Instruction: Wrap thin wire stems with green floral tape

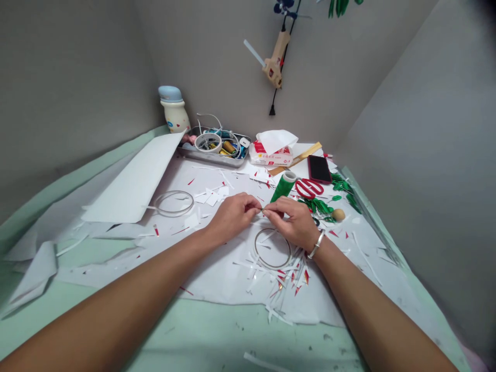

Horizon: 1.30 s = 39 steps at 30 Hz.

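My left hand [234,216] and my right hand [295,221] meet fingertip to fingertip over the middle of the table. Both are closed in a pinch on something small and dark, too tiny to name. Just behind my right hand a spool of green thread [282,190] leans at a tilt. Below that hand lies a pale ring [256,253] among white and red paper strips [292,274]. Green leaf-shaped pieces [318,206] and a small tan ball [338,215] sit to its right.
Red-handled scissors [309,189], a phone [320,169] and a tissue pack [271,155] stand behind. A metal tray [213,158] holds tape and spools. White card [132,181] and wire hoops [175,213] lie left. A glue gun [276,62] hangs on the wall.
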### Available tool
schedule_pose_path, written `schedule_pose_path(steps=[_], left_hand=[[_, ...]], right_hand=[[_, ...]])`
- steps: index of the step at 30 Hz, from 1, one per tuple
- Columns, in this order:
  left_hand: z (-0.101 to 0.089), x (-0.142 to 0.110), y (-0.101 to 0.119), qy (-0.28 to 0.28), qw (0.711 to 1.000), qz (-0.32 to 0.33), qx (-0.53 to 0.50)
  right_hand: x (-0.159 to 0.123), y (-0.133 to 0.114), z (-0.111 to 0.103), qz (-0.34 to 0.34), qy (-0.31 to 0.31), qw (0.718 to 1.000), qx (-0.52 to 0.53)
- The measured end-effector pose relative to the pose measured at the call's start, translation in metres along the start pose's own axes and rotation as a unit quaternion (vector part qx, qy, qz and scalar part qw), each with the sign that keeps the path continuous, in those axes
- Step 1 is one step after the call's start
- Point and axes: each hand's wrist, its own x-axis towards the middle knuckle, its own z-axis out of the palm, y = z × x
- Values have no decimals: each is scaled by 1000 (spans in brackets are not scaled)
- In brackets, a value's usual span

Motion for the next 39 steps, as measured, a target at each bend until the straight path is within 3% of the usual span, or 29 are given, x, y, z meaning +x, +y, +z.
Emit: schedule_pose_path(steps=[3,5,9,13,17,21,25,29,33,36,39], left_hand=[[1,-1,5,-59,998,27,-17],[0,-2,8,-64,996,34,-60],[-3,0,8,2,994,3,-105],[-2,1,0,51,998,-20,-35],[2,0,0,-20,998,22,50],[1,-1,8,-62,997,47,-15],[-3,2,7,-2,996,-7,-94],[-2,3,0,48,998,-26,-26],[1,1,0,-6,998,35,53],[2,0,6,-53,996,62,18],[0,0,9,-30,997,45,-51]], right_hand=[[0,11,-2,51,38,998,3],[-1,20,-1,83,37,996,15],[-1,21,2,72,-17,997,20],[0,6,2,-8,-46,999,16],[1,6,-1,7,12,1000,14],[0,22,0,79,44,996,21],[-1,23,3,77,-21,996,24],[0,8,3,-1,-57,998,23],[1,5,1,1,0,1000,10],[1,17,1,50,35,998,8],[0,26,2,86,19,996,22]])
